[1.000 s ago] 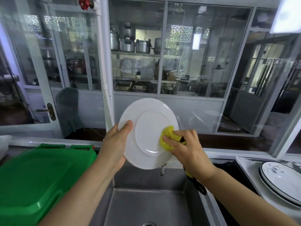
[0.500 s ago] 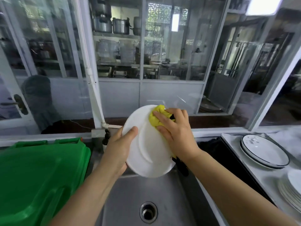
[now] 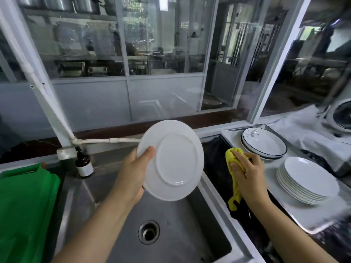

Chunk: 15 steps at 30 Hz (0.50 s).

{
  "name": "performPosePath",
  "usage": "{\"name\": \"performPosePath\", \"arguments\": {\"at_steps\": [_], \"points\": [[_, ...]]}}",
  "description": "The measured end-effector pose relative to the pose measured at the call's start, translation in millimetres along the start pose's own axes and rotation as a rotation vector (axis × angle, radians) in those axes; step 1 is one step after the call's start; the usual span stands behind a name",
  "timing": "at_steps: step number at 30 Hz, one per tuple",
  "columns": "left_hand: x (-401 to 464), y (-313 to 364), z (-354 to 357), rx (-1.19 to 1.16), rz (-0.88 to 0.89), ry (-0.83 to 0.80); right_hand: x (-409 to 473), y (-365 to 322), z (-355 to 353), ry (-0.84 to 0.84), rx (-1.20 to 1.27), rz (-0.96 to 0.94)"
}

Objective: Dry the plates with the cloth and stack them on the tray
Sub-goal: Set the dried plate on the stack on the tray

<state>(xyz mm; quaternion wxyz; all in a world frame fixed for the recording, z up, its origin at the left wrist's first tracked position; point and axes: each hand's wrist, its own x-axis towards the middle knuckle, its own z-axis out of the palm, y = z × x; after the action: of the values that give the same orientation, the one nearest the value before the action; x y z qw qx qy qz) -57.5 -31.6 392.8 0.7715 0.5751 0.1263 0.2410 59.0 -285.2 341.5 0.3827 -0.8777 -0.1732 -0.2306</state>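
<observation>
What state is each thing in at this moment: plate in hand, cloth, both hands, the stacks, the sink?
White plate: held tilted above the sink, underside toward the camera.
Left hand: grips the plate's rim.
Yellow cloth: bunched, off the plate, tail hanging.
Right hand: holds the cloth.
White plate stack: piled on the tray.
Dark-rimmed plates: stacked behind it.
Sink: drain uncovered, no dishes inside.
Pump bottle: upright.

No legible text, not even on the pump bottle (image 3: 84,164) label.
</observation>
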Motion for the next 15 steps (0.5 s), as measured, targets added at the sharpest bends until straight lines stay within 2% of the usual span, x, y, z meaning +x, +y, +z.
{"name": "performPosePath", "arguments": {"at_steps": [4, 11, 15], "points": [[7, -38, 69, 0.106, -0.025, -0.087, -4, 68, -35, 0.048, -0.006, 0.076], [20, -126, 229, 0.385, -0.037, -0.239, 7, 213, -116, 0.125, 0.023, 0.261], [25, -174, 327, 0.639, 0.077, -0.402, 18, 291, -163, 0.149, 0.009, 0.35]]}}
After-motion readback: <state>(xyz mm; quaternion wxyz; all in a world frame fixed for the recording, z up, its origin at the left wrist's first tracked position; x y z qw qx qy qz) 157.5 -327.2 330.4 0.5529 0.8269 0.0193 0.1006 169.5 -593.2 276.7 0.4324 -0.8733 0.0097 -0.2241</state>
